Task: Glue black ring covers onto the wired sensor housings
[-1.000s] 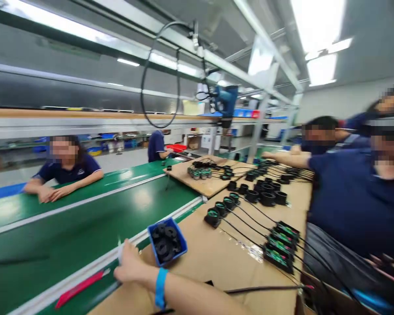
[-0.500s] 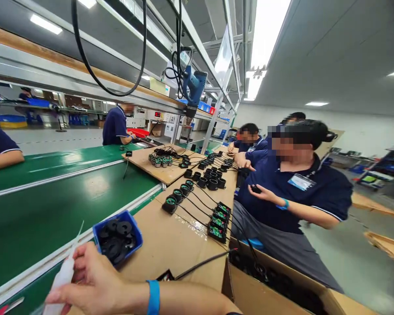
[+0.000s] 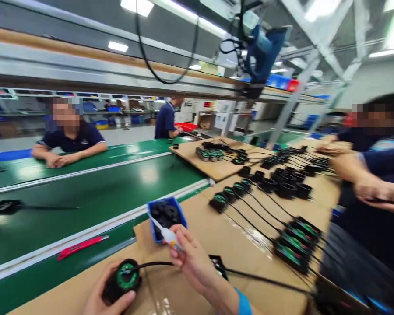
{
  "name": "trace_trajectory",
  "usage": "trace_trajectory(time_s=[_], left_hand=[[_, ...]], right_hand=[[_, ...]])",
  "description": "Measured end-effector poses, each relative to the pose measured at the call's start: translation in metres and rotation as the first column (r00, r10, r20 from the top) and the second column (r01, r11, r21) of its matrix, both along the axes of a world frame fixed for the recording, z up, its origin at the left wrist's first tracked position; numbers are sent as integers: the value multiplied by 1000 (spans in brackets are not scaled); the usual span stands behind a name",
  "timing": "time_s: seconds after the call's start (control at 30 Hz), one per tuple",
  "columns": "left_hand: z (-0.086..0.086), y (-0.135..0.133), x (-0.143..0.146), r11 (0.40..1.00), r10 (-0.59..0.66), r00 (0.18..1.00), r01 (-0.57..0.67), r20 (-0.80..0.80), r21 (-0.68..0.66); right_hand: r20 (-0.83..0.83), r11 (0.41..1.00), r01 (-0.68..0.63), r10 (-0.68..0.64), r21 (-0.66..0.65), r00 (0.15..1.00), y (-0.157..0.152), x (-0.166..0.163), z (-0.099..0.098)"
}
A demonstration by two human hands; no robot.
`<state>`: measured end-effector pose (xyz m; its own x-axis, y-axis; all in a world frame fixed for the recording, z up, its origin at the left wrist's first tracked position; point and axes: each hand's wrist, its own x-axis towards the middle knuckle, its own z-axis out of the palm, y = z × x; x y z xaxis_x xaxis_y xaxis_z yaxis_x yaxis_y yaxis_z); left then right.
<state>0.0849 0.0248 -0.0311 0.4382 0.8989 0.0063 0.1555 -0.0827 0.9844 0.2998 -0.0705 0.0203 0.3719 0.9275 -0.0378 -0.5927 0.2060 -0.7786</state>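
Hands first: we find the left hand (image 3: 101,297) closed around a black round part (image 3: 124,276) with a green ring on its top face, pressed low against the table (image 3: 230,245) at the near edge. The right hand (image 3: 197,267) pinches a small white bottle (image 3: 167,234), its thin nozzle pointing up and to the left, above and apart from the part.

A black cable (image 3: 154,264) runs from the part under the right hand and off to the right. Just behind the bottle stands a blue bin (image 3: 183,218) of black rings. A red tool (image 3: 80,246) lies on the edge of the green belt (image 3: 101,197). A co-worker's hand (image 3: 379,192) works well apart on the right.

In our judgement, the bottle is being readied for the part. To do this well, we advise bracing the part flat with its green face up, turning the nozzle down over it, squeezing lightly, and holding the cable clear of the tip.
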Motion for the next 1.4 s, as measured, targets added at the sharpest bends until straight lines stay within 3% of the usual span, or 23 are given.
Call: trace_trajectory(time_s=[0.23,0.53,0.67,1.07,1.2,1.4], left_hand=[[15,0,-1,993,-99,991,94,85,66],[14,-1,-4,993,-93,994,88,63,76],[14,-1,-7,981,-102,995,98,12,165],[10,-2,-12,931,-156,983,180,-98,317],[9,-2,-12,920,-165,980,192,-107,342],[10,-2,-12,885,-175,975,216,-136,413]], right_hand=[[-45,995,8,-13,-100,999,-5,9,-4],[53,984,132,-127,-119,990,-6,12,0],[87,978,159,-148,-135,985,-5,14,-4],[173,972,-41,82,-230,981,-10,5,5],[322,978,-1,70,-210,944,-12,3,1],[622,993,64,9,-95,783,-17,-6,11]])
